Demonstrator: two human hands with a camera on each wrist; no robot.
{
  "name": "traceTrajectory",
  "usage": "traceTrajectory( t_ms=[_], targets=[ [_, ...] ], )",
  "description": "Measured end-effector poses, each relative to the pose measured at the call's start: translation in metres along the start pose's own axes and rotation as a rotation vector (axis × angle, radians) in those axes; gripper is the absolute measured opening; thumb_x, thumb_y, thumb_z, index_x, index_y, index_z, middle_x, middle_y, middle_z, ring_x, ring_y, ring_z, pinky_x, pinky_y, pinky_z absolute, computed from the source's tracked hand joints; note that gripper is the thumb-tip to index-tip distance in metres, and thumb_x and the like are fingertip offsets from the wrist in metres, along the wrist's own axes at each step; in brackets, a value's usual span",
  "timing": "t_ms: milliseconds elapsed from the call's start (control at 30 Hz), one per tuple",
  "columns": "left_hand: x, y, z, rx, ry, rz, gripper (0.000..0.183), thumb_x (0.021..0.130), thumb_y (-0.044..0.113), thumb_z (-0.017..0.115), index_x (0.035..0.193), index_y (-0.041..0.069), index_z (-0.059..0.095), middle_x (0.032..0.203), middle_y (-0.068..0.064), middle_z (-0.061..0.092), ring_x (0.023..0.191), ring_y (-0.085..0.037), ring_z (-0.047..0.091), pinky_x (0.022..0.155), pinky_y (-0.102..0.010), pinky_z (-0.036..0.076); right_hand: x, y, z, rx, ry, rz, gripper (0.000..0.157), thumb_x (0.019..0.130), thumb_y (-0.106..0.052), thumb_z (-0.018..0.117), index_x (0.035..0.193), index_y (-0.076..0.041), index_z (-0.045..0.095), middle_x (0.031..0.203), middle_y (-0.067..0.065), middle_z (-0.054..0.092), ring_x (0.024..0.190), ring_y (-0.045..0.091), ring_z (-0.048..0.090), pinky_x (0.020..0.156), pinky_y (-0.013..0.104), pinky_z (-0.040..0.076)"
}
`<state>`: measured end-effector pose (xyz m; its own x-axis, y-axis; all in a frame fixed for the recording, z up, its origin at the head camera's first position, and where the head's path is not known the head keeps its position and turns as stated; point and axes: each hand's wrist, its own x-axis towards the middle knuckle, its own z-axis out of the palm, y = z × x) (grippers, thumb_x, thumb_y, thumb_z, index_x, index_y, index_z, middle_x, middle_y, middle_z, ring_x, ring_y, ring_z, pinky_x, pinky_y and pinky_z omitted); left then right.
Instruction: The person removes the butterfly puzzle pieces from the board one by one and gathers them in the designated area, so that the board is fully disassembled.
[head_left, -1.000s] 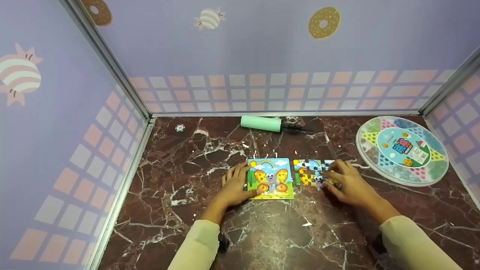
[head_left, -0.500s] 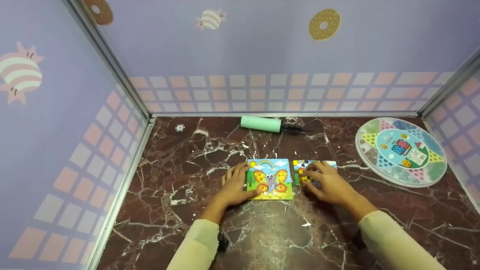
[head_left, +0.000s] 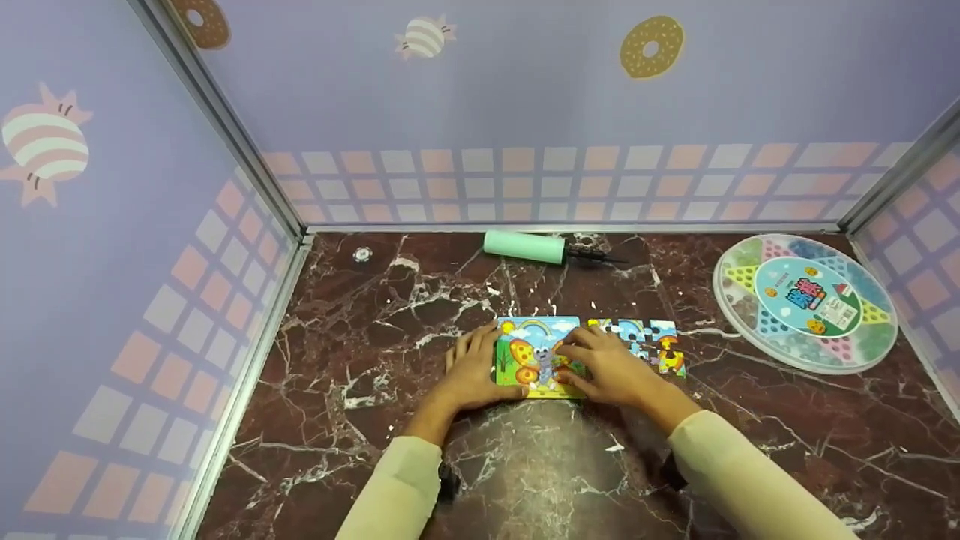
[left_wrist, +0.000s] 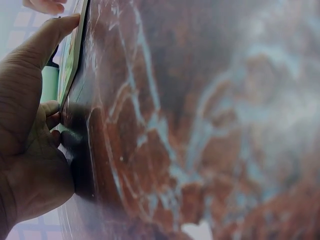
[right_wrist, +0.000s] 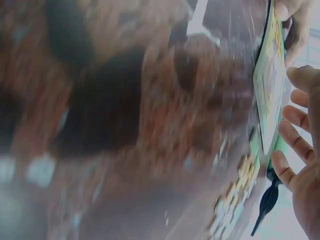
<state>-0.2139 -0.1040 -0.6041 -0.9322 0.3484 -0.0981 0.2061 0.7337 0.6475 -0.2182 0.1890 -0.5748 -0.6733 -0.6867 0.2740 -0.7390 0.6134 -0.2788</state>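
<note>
A square butterfly picture puzzle board point(head_left: 538, 341) lies flat on the table. My left hand point(head_left: 472, 371) holds its left side, the thumb on the front left corner and the fingers along the left edge. In the left wrist view that thumb point(left_wrist: 62, 27) rests on the board's face. My right hand point(head_left: 611, 367) is over the board's right side, fingers bent and slightly spread. The right wrist view shows those fingers point(right_wrist: 298, 142) near the board with nothing seen between them. Right of the board lie loose butterfly puzzle pieces point(head_left: 666, 349), partly hidden by the right hand.
A mint-green hand pump point(head_left: 523, 247) with a black nozzle lies at the back. A round Chinese checkers set point(head_left: 806, 300) sits at the right. One small round chip point(head_left: 362, 255) lies back left. Patterned walls point(head_left: 510, 90) enclose the marbled table point(head_left: 337, 442).
My right hand has moved left from above the loose pieces to the board's right side, uncovering the right-hand pieces. My left hand has stayed on the board.
</note>
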Motion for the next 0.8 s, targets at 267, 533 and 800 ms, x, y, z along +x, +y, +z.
traceTrajectory(
  t_ms=[267, 533, 800],
  targets=[
    [-0.006, 0.006, -0.006, -0.01, -0.038, 0.012, 0.127, 0.074, 0.055, 0.097, 0.172, 0.007, 0.031, 0.182, -0.012, 0.026, 0.166, -0.044, 0.019, 0.132, -0.075, 0.016, 0.01, -0.016, 0.015, 0.045, -0.083, 0.009, 0.035, 0.103, -0.035, 0.079, 0.13, -0.012, 0.078, 0.121, 0.008, 0.068, 0.105, 0.028, 0.059, 0.093, 0.051, 0.057],
    [-0.007, 0.008, -0.008, 0.016, -0.035, -0.005, 0.129, 0.074, 0.056, 0.099, 0.172, 0.008, 0.031, 0.183, -0.011, 0.025, 0.167, -0.043, 0.019, 0.133, -0.072, 0.017, 0.023, -0.028, 0.021, 0.051, -0.103, 0.024, 0.03, 0.102, -0.033, 0.08, 0.126, -0.015, 0.079, 0.123, 0.007, 0.067, 0.109, 0.028, 0.06, 0.091, 0.053, 0.056],
    [-0.006, 0.009, -0.01, 0.036, -0.045, -0.023, 0.131, 0.072, 0.057, 0.101, 0.173, 0.011, 0.03, 0.184, -0.01, 0.023, 0.168, -0.043, 0.017, 0.134, -0.071, 0.017, 0.041, -0.04, 0.023, 0.081, -0.155, 0.072, 0.03, 0.101, -0.028, 0.081, 0.127, -0.014, 0.078, 0.125, 0.007, 0.066, 0.115, 0.032, 0.06, 0.091, 0.058, 0.056]
  ],
)
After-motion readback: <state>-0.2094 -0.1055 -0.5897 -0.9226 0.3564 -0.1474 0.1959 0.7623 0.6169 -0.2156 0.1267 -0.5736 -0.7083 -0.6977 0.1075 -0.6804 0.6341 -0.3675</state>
